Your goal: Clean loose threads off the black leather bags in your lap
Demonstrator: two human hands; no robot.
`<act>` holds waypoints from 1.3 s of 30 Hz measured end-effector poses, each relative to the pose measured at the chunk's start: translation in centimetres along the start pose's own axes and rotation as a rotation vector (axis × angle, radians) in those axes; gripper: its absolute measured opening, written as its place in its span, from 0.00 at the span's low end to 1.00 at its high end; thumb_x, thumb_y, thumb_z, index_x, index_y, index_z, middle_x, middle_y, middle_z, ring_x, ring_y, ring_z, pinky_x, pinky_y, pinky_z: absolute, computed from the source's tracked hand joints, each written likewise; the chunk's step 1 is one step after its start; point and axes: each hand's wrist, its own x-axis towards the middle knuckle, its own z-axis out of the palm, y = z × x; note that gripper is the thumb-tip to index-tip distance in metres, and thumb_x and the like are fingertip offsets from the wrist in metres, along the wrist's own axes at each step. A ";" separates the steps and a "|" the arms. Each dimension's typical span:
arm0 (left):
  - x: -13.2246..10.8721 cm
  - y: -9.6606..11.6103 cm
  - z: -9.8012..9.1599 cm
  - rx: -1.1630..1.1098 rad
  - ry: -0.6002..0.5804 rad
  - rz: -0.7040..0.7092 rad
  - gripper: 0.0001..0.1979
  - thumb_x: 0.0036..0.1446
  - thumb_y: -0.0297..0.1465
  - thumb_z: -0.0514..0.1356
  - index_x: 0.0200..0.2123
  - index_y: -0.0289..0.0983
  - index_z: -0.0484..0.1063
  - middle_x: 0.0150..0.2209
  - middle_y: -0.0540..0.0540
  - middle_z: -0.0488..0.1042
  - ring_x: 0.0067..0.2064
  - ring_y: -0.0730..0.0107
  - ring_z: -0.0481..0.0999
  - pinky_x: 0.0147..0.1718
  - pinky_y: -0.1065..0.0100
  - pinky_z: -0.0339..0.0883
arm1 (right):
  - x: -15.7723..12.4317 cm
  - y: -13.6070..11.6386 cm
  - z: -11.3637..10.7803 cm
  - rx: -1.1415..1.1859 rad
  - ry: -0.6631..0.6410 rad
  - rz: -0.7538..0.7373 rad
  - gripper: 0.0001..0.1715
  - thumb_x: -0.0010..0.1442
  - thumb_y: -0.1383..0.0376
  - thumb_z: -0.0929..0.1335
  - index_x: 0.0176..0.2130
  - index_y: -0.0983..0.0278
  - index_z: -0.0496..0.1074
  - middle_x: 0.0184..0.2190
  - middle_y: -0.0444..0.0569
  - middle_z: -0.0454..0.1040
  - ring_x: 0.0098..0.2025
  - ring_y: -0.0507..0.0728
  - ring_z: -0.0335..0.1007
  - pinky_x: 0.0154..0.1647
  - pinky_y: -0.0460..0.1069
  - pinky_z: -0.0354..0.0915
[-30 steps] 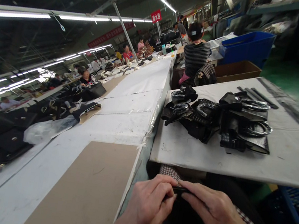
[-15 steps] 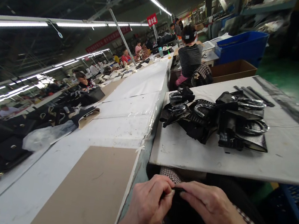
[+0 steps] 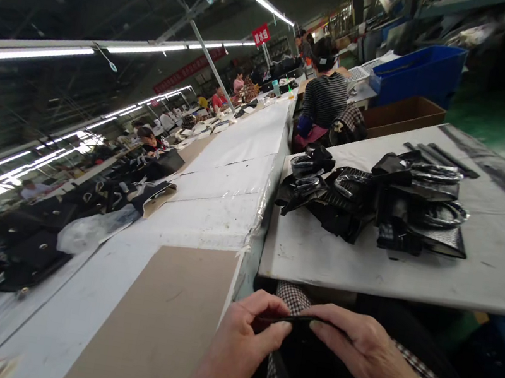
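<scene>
My left hand (image 3: 247,341) and my right hand (image 3: 357,340) meet over my lap, just in front of the white side table. Between them is a thin black strip (image 3: 299,319), seen nearly edge-on. Thumb and fingers of my left hand pinch its left end; those of my right hand pinch the other end. The lower part of the black piece merges with my dark clothing, so I cannot tell its full shape. Beyond my hands, a pile of black bag pieces (image 3: 352,195) with plastic-wrapped handles lies on the side table (image 3: 317,263).
A long white worktable (image 3: 211,208) runs away on the left, with a grey-brown board (image 3: 159,321) on it. Black bags (image 3: 33,244) and clear plastic (image 3: 95,231) line its far side. A person in stripes (image 3: 324,98) sits ahead, near a blue bin (image 3: 417,74) and a cardboard box (image 3: 402,118).
My left hand has opened out from a tighter curl into a thumb-and-finger pinch, showing more of the black strip. The view has shifted slightly, moving the scene rightward.
</scene>
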 end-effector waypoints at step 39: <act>-0.6 1.6 0.0 0.102 -0.098 0.059 0.16 0.59 0.26 0.54 0.45 0.43 0.78 0.39 0.53 0.78 0.43 0.69 0.75 0.44 0.74 0.64 | 0.0 -0.9 -0.8 0.072 -0.107 -0.065 0.19 0.68 0.56 0.62 0.53 0.57 0.74 0.38 0.44 0.79 0.48 0.59 0.73 0.53 0.48 0.65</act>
